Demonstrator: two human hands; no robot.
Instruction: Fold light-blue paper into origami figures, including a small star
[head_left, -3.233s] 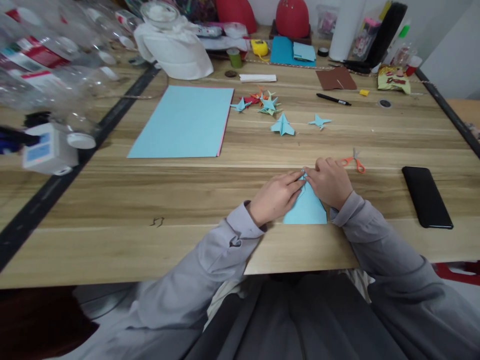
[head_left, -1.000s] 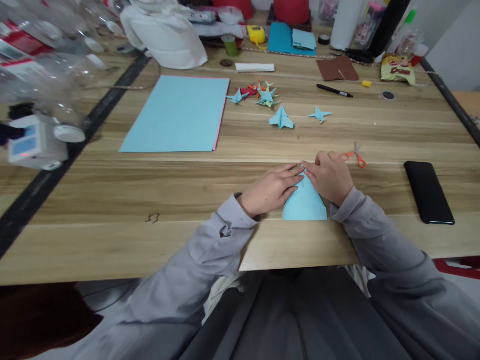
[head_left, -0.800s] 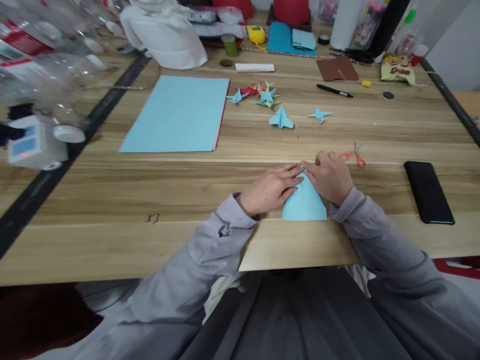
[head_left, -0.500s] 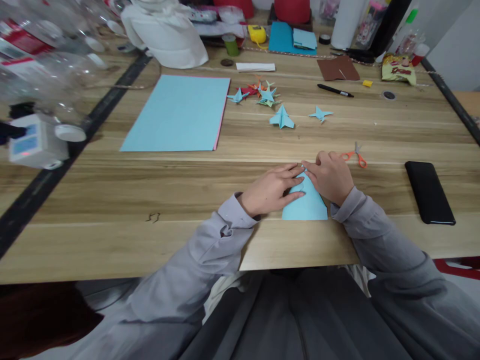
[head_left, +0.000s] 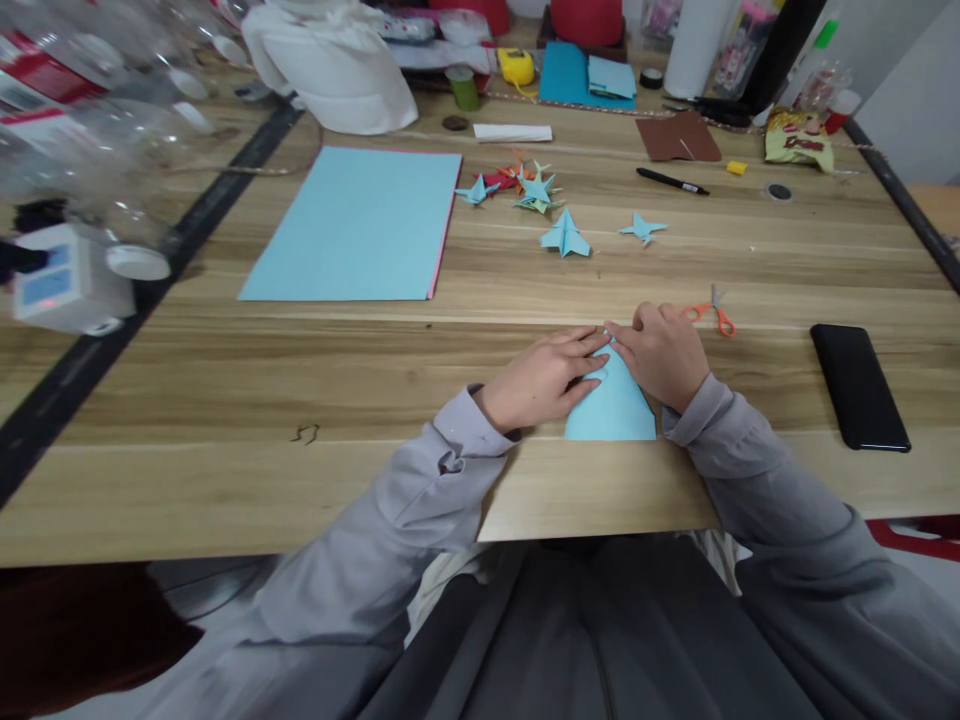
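Observation:
A folded sheet of light-blue paper lies on the table in front of me, its pointed end away from me and its wide edge nearest me. My left hand rests on its left side, fingers stretched out over the paper. At the tip, my right hand is closed with thumb and finger pinching the fold. Just beyond the right hand lie small orange-handled scissors. Farther off are a blue paper plane and a small blue folded star shape.
Several folded paper figures are grouped at the back. Large blue sheets lie to the left, and a black phone to the right. A pen, brown paper and plastic bottles stand or lie around.
My left thumb has drawn back slightly to the left on the paper. The right hand and the paper hold their place; the view has shifted very little.

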